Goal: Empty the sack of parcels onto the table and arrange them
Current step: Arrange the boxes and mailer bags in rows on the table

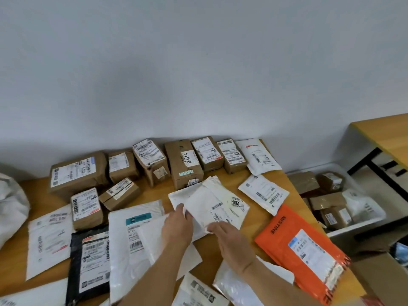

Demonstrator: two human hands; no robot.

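Both hands hold a white padded mailer just above the middle of the wooden table. My left hand pinches its left edge and my right hand grips its near corner. Another white mailer lies under it. Brown cardboard parcels stand in a row along the wall. Flat bags lie nearer me: a large white one, a black one, an orange one. The white sack bulges at the far left edge.
A white bin with several brown parcels sits on the floor right of the table. A second wooden table stands at the far right. An open cardboard box is at the bottom right. A plain wall rises behind.
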